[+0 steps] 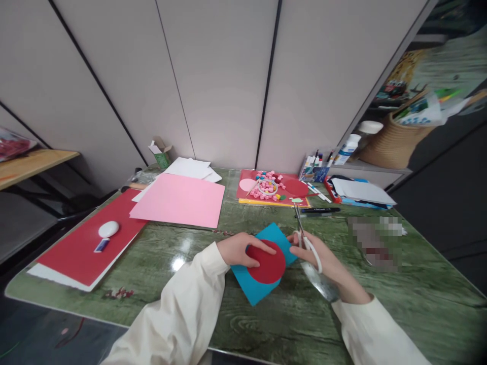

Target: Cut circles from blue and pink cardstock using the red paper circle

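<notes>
Holding the red disc (268,266) against the blue sheet (251,290) with my left hand (243,249), I grip scissors (314,252) in my right hand (329,261), blades pointing far, its fingers at the sheet's right corner.

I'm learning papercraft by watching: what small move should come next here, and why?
Probably swing the white-handled metal scissors in the right hand toward the edge of the blue paper sheet: the left hand holds the round red paper piece against that sheet, but the blades point toward the far side, not at the sheet.
</notes>
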The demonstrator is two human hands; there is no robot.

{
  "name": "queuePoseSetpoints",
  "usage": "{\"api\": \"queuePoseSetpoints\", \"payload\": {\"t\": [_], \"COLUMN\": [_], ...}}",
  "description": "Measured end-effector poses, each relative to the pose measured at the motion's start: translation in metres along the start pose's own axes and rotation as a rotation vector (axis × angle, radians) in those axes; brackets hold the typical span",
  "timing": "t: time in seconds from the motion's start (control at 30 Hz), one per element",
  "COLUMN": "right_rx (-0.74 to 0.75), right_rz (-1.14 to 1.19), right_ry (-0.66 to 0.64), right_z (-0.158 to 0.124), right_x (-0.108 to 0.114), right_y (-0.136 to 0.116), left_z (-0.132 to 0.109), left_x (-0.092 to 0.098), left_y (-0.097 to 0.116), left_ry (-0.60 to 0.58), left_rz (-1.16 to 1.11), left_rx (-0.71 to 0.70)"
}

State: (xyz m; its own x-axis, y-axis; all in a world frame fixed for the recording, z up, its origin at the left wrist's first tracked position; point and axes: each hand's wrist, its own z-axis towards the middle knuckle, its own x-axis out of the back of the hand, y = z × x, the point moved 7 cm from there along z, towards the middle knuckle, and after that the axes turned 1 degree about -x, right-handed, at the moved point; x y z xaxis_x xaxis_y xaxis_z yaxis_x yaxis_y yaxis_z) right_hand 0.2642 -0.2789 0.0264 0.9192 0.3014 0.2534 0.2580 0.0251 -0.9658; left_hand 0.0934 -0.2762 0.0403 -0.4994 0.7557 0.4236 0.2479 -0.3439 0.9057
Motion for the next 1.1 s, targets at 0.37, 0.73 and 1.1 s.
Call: {"api": "queuePoseSetpoints", "payload": {"t": [0.37, 0.73, 1.1], "right_rx": [-0.069, 0.032, 0.106], "right_rz": [0.153, 0.048, 0.244], "right_ry": [-0.04, 0.042, 0.532], "right_z": [-0.001, -0.008, -0.014], "right_x": [-0.029, -0.029, 0.025], "right_y": [0.003, -0.022, -0.009], "left_z": [0.0, -0.001, -0.015], "left_x": [-0.01, -0.001, 0.024], "left_y": [0.002, -0.005, -0.033], "left_ry": [-0.072, -0.02, 0.79], "left_rz": [0.036, -0.02, -0.989], "left_rx": [-0.002, 0.025, 0.161]}}
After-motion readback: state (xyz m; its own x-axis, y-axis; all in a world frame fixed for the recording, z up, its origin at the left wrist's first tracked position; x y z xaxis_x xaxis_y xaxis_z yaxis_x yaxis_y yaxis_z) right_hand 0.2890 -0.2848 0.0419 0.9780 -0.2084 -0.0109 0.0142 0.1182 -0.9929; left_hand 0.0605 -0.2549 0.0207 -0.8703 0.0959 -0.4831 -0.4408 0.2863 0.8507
